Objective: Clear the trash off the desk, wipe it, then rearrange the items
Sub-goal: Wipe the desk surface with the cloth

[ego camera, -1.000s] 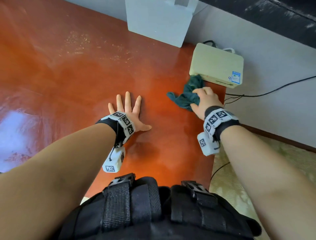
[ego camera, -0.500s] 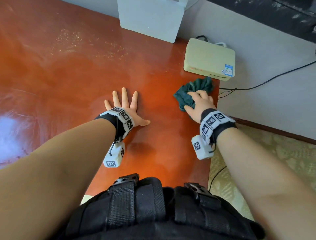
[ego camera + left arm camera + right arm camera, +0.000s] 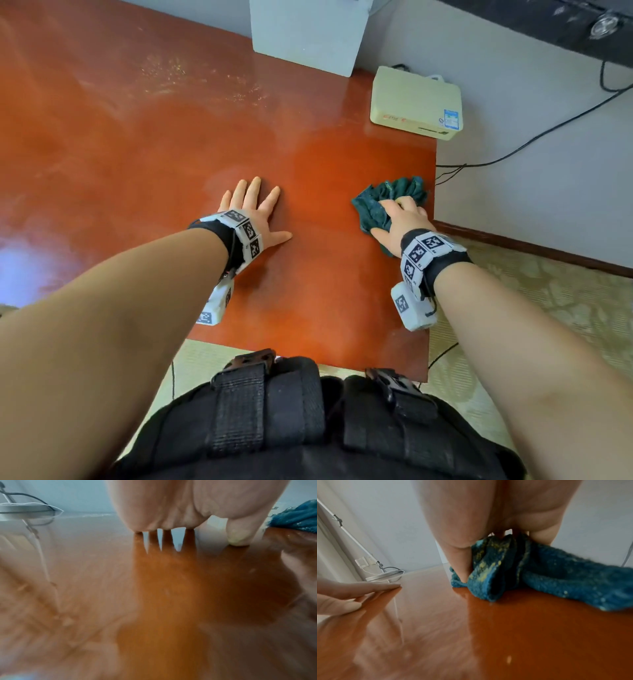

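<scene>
A glossy red-brown desk (image 3: 144,144) fills the head view. My right hand (image 3: 399,214) grips a bunched dark teal cloth (image 3: 394,195) and presses it on the desk near the right edge. In the right wrist view the cloth (image 3: 547,572), flecked with yellow crumbs, is bunched under my curled fingers and trails to the right. My left hand (image 3: 253,209) lies flat on the desk with fingers spread, to the left of the cloth. The left wrist view shows my straight fingers (image 3: 237,534) against the desk and the cloth (image 3: 295,519) at far right.
A cream flat box (image 3: 416,102) sits at the desk's far right corner, a white box (image 3: 308,31) behind it against the wall. Dusty specks (image 3: 191,78) mark the far desk surface. A lamp base (image 3: 383,576) with cable stands far left. Black cables (image 3: 534,137) hang beyond the right edge.
My right hand has dragged the cloth back toward me along the right edge, away from the cream box. The left hand has stayed flat in place.
</scene>
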Demonstrator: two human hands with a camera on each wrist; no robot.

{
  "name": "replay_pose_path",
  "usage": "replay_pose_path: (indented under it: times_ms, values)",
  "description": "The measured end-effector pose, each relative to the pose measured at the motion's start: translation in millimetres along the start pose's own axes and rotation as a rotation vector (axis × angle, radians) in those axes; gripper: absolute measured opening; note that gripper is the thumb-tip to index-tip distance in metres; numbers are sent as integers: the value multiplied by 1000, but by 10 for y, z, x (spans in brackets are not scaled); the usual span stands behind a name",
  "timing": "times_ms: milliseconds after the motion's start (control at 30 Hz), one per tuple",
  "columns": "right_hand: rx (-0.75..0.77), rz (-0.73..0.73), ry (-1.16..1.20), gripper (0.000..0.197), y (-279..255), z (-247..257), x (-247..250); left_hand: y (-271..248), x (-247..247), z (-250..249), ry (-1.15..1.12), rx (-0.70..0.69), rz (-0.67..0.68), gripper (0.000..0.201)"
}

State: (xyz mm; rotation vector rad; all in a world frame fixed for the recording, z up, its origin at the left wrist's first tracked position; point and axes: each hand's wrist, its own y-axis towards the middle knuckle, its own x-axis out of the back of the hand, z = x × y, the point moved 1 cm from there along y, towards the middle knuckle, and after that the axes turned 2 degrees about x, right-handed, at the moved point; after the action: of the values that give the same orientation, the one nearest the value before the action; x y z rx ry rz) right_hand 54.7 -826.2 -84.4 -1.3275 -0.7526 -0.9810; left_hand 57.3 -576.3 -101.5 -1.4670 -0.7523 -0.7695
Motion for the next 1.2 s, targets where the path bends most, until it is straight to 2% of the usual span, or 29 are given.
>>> replay_pose_path:
  times_ms: [167,267,367,500,667,867,1033,1200]
  values:
    - [1,20,-14,55,-432,153,-213,-518,-365,78,-14,11,-42,80]
    - [20,39,-14,53,-751,222,-369,-832,-521,181,-21,-4,12,80]
    - [27,88,-1,55,-995,287,-443,-1105,-530,343,-58,-10,-2,75]
    - [25,150,12,62,-1233,420,-510,-1395,-442,593,-102,61,-68,71]
    - [109,140,6,53,-1216,847,-513,-1516,-260,895,-102,102,-113,72]
    - [110,97,6,47,-754,1408,-404,-1216,18,1364,-74,93,-104,75]
    - [-76,40,47,54,-91,1717,-148,-610,408,1979,-90,82,-69,77]
    - [-294,26,81,56,410,1798,36,-23,740,2511,-26,57,1,82]
